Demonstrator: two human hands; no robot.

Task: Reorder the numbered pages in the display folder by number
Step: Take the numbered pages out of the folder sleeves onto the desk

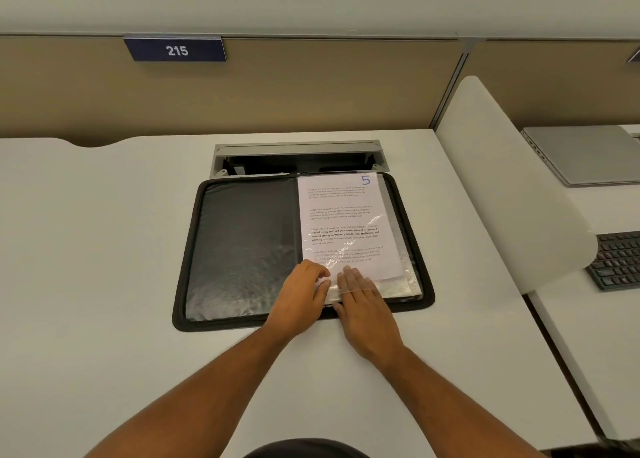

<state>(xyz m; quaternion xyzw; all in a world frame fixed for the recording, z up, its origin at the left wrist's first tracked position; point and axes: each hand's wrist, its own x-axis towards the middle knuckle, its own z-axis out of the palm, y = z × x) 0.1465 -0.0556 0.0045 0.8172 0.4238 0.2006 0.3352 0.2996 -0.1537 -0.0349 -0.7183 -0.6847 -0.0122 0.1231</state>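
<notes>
Desk partition sign (pixel 175 50) reads 215 — both hands' fingers lie flat on page (pixel 346 222) numbered 5.

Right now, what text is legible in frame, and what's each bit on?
"215": white digits on the dark blue sign clipped to the partition.
"5": blue handwritten number at the top right of the page in the display folder.
Printed paragraphs on that page: too small and blurred to read.
Keyboard key legends at far right: too small to read.
</notes>
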